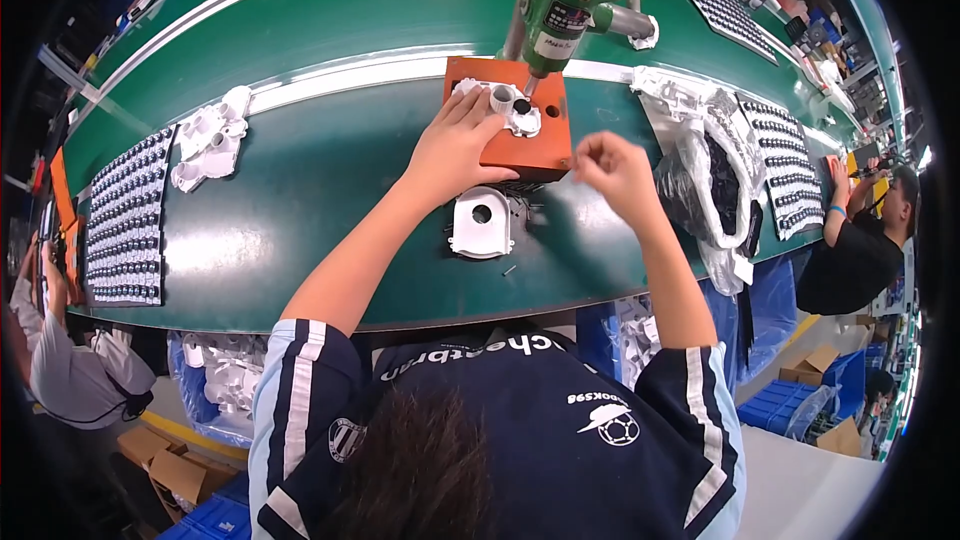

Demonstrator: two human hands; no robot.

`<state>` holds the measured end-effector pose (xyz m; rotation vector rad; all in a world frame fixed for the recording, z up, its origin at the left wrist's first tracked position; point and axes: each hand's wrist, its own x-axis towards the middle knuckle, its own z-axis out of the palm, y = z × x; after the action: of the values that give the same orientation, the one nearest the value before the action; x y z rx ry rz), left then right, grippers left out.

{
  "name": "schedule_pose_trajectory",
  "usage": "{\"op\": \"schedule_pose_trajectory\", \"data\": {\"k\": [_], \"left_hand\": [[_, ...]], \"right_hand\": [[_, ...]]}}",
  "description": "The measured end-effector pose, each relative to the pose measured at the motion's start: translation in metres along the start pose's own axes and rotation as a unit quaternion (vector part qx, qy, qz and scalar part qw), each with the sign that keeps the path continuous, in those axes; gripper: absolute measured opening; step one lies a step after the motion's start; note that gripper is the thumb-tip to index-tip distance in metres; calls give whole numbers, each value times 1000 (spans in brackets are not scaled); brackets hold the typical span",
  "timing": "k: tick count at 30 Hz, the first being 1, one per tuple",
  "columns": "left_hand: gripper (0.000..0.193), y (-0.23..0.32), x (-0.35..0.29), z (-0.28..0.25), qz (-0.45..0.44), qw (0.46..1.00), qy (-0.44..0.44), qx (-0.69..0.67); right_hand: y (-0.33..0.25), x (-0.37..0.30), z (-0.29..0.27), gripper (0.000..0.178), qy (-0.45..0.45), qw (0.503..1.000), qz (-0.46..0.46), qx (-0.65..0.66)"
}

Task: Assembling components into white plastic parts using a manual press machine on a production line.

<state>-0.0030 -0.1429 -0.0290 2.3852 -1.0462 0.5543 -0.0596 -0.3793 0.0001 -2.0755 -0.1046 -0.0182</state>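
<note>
- Housing, white irregular plastic [528, 124], is sitting on orange rectangular block [518, 150]; probably light, stiff, best held by rim.
- Left hand [458, 145] is lying open across it.
- Right hand [614, 172] is hovering curled; contents unclear.

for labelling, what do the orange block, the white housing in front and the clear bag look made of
Orange block: painted metal or plastic, evenly coloured. White housing: probably moulded plastic, smooth, rounded, uniformly white; coated metal possible. Clear bag: likely thin plastic film, glossy, crinkled.

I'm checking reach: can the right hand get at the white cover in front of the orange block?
Probably yes: only small metal pieces lie between the right hand and the white cover.
</note>
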Motion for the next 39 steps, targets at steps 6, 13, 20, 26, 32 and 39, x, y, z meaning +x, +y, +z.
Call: {"op": "schedule_pose_trajectory", "data": {"k": [6,13,20,26,32,39], "left_hand": [[55,2,4,-2,-3,1000,-18,-2],[56,1,1,-1,-3,1000,-12,9],[56,0,1,-2,-4,1000,-7,3],[55,1,3,-1,-2,1000,-6,-4],[56,1,3,-2,-6,1000,-5,-4],[55,2,5,-1,-2,1000,-6,-8]], "right_hand": [[-11,69,10,16,25,986,-159,-49],[-3,87,20,22,-23,995,-98,15],[-29,79,17,22,-36,996,-84,-23],[-20,94,14,17,-83,994,-67,13],[-23,91,9,13,-101,993,-61,-19],[-4,100,15,17,-76,987,-89,-106]]}}
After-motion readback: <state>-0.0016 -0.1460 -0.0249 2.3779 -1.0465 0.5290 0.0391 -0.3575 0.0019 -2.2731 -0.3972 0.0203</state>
